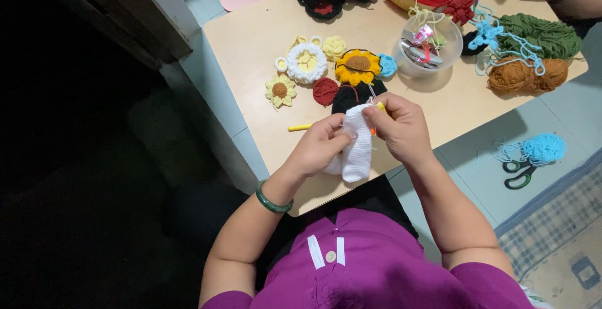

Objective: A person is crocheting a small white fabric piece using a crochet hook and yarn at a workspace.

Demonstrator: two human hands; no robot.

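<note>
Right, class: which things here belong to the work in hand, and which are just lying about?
In use:
left hand
right hand
white crocheted piece
crochet hook

Lying about:
sunflower piece
yellow hook
clear bowl
brown yarn
green yarn
scissors on the floor

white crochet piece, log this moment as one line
left hand: holds white crochet piece | right hand: pinches its top edge, with crochet hook | table: crocheted sunflower, clear bowl
</note>
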